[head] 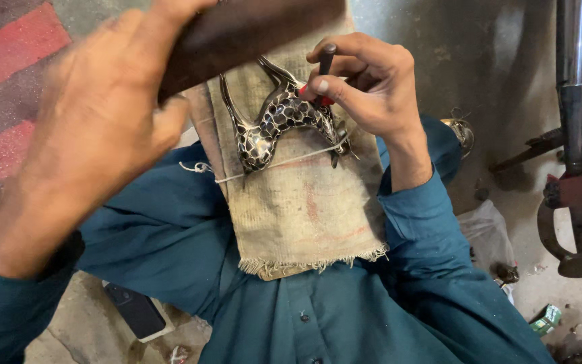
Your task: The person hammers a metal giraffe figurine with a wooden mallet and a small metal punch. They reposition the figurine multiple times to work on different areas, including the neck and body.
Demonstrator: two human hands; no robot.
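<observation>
Both hands work over the shiny, curved metal figure with long horns and a dark cut pattern [279, 121]. It lies on a strip of coarse tan sackcloth [304, 209] draped over the person's lap and is tied down with thin white string [237, 176]. Right hand [365, 84], just above the figure's right end, pinches a thin dark punch with a red band [325, 64], tip set on the metal. Left hand [95, 128], raised above and left of the figure, is closed around a dark brown wooden block [250, 30] (blurred, so probably mid-swing). Most of the figure's body already carries the pattern, by my reading; the horns look plain.
</observation>
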